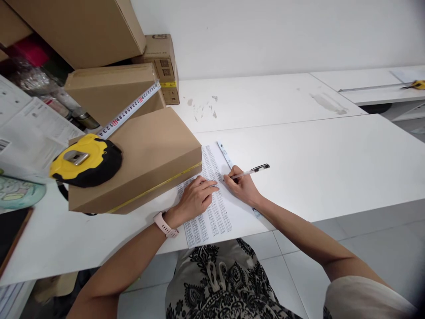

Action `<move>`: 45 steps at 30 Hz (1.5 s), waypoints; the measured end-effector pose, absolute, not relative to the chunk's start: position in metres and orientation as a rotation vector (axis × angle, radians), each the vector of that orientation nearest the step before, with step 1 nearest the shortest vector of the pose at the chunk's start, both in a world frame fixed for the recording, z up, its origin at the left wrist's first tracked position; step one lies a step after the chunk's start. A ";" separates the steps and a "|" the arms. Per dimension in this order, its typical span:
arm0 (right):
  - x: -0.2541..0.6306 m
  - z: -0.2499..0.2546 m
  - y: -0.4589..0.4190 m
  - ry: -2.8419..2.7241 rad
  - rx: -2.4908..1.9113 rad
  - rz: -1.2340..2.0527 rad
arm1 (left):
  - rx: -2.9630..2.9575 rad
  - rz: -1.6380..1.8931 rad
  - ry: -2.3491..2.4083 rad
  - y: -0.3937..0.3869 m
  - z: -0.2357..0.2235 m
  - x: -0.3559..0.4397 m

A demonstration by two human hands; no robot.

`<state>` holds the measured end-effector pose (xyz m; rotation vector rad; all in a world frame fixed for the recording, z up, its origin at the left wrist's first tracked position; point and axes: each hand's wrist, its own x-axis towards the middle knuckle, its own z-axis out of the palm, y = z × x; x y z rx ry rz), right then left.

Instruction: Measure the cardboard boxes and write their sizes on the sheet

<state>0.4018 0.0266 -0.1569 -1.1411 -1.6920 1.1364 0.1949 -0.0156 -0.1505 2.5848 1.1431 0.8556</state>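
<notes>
My right hand (244, 185) grips a pen (254, 170) with a clear barrel and a black end, its tip side down at a sheet of paper (229, 195). Columns of small handwritten or printed marks fill much of the sheet. My left hand (199, 196) lies on the paper with its fingers stretched out, just left of the pen. Along the sheet's right side shows a pale blue strip (224, 153), partly hidden by my right hand and wrist. A closed cardboard box (142, 155) stands beside my left hand and overlaps the sheet's upper left.
On the box sits a yellow and black tape measure (88, 159) with its blade (129, 110) pulled out. More cardboard boxes (113, 84) are stacked behind it. Another tape measure (418, 84) lies at the far right of the white table (315, 164). A wall rises behind.
</notes>
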 end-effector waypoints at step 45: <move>0.402 -0.152 0.026 -1.690 -1.172 1.106 | 2.573 0.835 1.156 -0.016 -0.150 0.195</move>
